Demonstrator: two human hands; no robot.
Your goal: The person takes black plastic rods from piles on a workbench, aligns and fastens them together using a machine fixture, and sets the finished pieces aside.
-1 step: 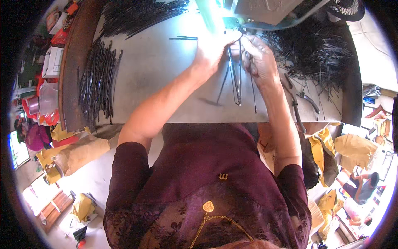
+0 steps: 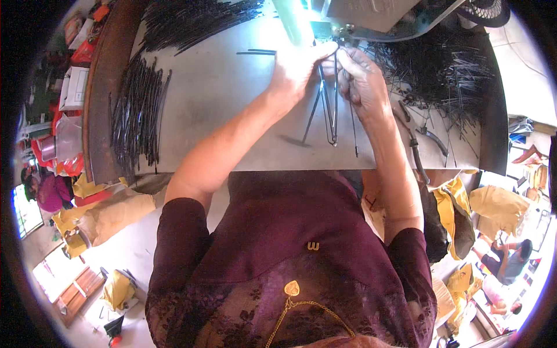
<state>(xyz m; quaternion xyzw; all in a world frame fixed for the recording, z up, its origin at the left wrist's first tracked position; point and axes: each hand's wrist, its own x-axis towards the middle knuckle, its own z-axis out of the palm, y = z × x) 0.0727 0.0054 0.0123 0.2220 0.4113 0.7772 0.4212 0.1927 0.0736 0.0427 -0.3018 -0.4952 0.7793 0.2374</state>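
Observation:
Under the bright light at the far edge of the table, my left hand [image 2: 297,68] is closed, thumb and fingers pinching the upper ends of several thin dark rods [image 2: 332,116]. These hang toward me, two of them meeting at a small end fitting. My right hand [image 2: 364,81] is beside it with its fingertips pinched together. Out of its grip comes another thin black rod [image 2: 354,130], its lower end pointing toward me. Glare and the fingers hide where the rod tops meet. A metal machine part [image 2: 371,14] sits just beyond both hands.
Black rods lie bundled at the left [image 2: 136,113] and piled far left [image 2: 191,23]; a tangled heap [image 2: 441,66] covers the right. Two dark-handled hand tools [image 2: 414,148] lie by my right forearm. A pale tube [image 2: 293,23] slants down past my left hand.

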